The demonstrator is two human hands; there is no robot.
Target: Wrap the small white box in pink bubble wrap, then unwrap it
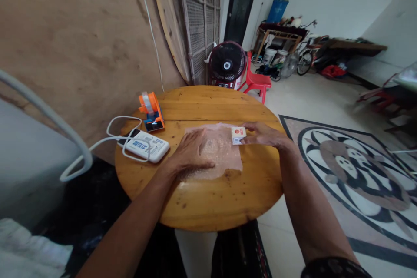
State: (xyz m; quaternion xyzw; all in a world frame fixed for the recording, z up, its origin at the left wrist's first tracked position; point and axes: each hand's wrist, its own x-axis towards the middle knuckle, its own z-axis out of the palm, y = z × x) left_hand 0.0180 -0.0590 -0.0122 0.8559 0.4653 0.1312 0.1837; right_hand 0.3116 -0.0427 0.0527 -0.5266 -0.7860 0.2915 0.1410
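A pinkish, see-through sheet of bubble wrap [224,156] lies spread on the round wooden table [208,213]. My left hand [193,150] rests flat on its left part, fingers stretched out and thumb apart. At the sheet's upper right corner is a small white box [238,135] with red print on top. My right hand [262,134] grips this box from the right, between thumb and fingers. Whether the box touches the sheet I cannot tell.
An orange and blue tape dispenser [152,110] stands at the table's back left. Near it lies a white power bank [146,145] with a looped white cable [107,139]. Behind the table are a fan [227,65] and a red plastic chair [257,80]. A wall borders the left side.
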